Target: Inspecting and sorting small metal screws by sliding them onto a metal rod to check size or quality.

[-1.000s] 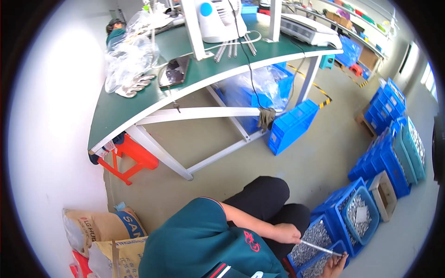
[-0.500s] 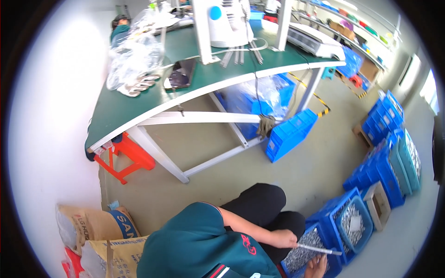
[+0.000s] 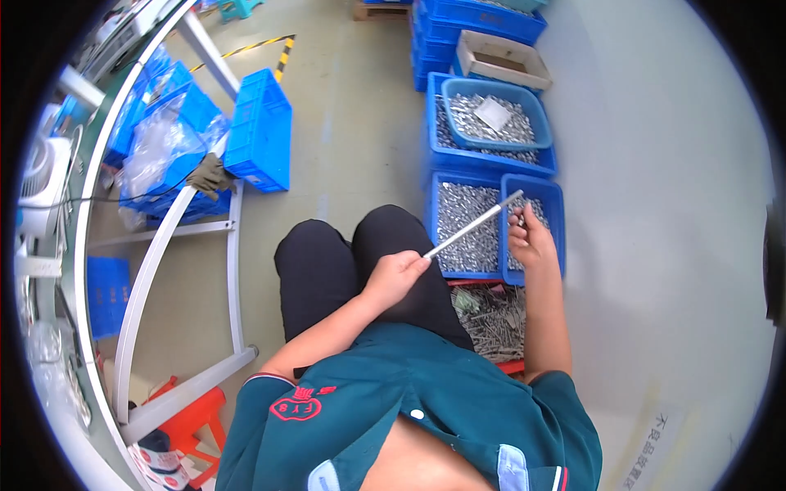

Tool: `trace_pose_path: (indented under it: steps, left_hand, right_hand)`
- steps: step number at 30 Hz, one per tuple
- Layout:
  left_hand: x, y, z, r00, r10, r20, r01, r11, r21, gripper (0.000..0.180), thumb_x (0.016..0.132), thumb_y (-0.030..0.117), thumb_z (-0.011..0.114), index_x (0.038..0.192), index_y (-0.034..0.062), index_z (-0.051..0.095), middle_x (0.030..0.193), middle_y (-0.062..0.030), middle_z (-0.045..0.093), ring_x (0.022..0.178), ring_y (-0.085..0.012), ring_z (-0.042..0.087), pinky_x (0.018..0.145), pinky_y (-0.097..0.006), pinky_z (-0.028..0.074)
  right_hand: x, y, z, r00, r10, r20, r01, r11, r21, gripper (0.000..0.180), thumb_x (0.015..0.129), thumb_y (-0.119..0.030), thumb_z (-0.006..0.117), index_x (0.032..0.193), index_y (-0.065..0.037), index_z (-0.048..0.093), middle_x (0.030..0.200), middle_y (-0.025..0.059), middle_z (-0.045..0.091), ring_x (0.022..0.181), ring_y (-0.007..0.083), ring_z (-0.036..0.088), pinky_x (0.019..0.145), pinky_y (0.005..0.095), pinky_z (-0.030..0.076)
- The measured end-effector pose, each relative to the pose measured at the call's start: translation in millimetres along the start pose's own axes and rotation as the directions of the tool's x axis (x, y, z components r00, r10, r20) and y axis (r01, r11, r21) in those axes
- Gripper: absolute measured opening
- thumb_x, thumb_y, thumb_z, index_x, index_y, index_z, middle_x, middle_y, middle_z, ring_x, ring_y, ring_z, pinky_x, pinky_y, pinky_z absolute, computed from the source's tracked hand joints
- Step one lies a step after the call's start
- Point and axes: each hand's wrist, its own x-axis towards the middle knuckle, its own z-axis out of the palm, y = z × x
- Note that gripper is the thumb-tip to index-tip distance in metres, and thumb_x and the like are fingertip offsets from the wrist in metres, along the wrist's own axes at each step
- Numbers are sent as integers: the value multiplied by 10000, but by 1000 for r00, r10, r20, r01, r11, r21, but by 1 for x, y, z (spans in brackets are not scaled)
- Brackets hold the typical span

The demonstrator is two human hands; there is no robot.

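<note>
Rod (image 3: pixel 473 226), slim and silvery, slants from above the person's right thigh toward the far right, over a blue bin (image 3: pixel 434 217) of small silvery pieces (image 3: pixel 463 213). The left hand (image 3: pixel 397 274) has its grip closed around the rod's near left end, with thumb and fingers pinched together. The right hand (image 3: pixel 530 237) hovers over a smaller blue bin (image 3: pixel 560 221) on the right, also with small pieces in it; its grip is narrow, fingers curled, and I cannot tell whether it holds anything. The rod's far end lies just beside these fingertips, though whether they touch is unclear.

Farther off stands another blue bin (image 3: pixel 491 164), with a lighter blue basin (image 3: pixel 499 146) of silvery pieces set in it and a white card (image 3: pixel 493 114) lying on top. A pale box (image 3: pixel 503 75) sits beyond. On the near side, a red container (image 3: pixel 509 367) holds thin metal lengths (image 3: pixel 491 331).

To the left, a blue crate (image 3: pixel 270 139) stands on its side beside the white frame of a worktop (image 3: pixel 94 143), where a dark cloth (image 3: pixel 210 176) hangs
</note>
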Motion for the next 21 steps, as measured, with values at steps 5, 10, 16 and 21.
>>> trace_pose_path:
  steps: [5, 10, 16, 21]
  left_hand:
    - [-4, 2, 4, 996, -70, 48, 69, 997, 34, 293, 869, 237, 541, 689, 6, 532, 541, -94, 457, 496, -153, 421, 497, -313, 371]
    - [-8, 6, 1, 997, -66, 37, 61, 991, 121, 280, 862, 247, 540, 710, 12, 553, 570, -124, 504, 503, -216, 479, 511, -338, 391]
    - [-8, 12, 0, 996, -61, 67, 49, 984, 169, 289, 862, 257, 535, 704, 15, 549, 575, -128, 515, 515, -243, 502, 511, -347, 395]
    - [-8, 11, 0, 997, -36, 72, 22, 981, 193, 286, 863, 257, 537, 703, 20, 550, 572, -122, 516, 513, -241, 503, 509, -346, 395]
  right_hand:
    - [-12, 2, -4, 998, -62, 0, 62, 998, -26, 327, 904, -382, 485, 937, -60, 529, 739, 42, 512, 511, 66, 394, 390, 181, 294]
    - [-14, 2, -4, 987, -81, 140, 78, 997, 26, 194, 915, -153, 456, 1013, -3, 530, 875, 88, 558, 684, 141, 494, 554, 253, 411]
    - [-16, -2, 1, 974, -156, 163, 142, 985, 95, 121, 887, -135, 529, 923, -29, 576, 841, 57, 565, 637, 116, 481, 508, 221, 383]
    - [-15, -3, 8, 975, -141, 169, 110, 977, 182, 60, 855, -123, 586, 874, -69, 603, 832, 40, 579, 618, 101, 468, 469, 202, 352]
